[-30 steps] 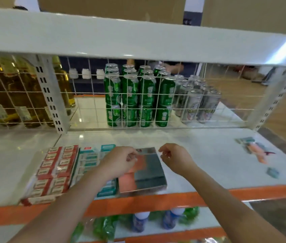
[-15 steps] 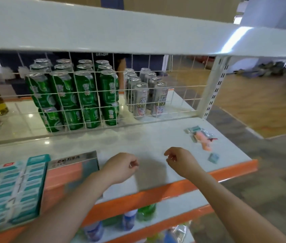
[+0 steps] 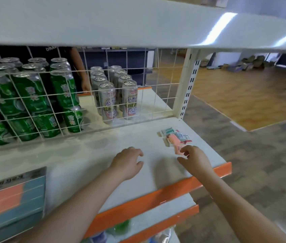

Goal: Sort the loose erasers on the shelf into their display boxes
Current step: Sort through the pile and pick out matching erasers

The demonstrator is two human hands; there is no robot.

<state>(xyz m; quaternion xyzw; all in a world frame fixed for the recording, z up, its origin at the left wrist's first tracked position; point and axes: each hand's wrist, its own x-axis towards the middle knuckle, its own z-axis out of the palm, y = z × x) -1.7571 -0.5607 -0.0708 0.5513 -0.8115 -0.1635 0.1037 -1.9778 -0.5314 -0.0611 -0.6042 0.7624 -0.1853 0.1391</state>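
The display box (image 3: 13,197), pink and teal, sits far left of the loose erasers (image 3: 174,138), cut by the frame edge; earlier views showed more boxes beside it. Behind the wire grid (image 3: 86,102), green cans (image 3: 31,100) stand left of silver cans (image 3: 119,99). The left hand (image 3: 127,163) hovers above the shelf (image 3: 86,155), left of the erasers, fingers loosely curled and holding nothing, as before. The right hand (image 3: 194,160), which was well short of the erasers half a second ago, now reaches their near edge, its fingertips touching a pink eraser (image 3: 175,143), thumb apart, not yet pinching.
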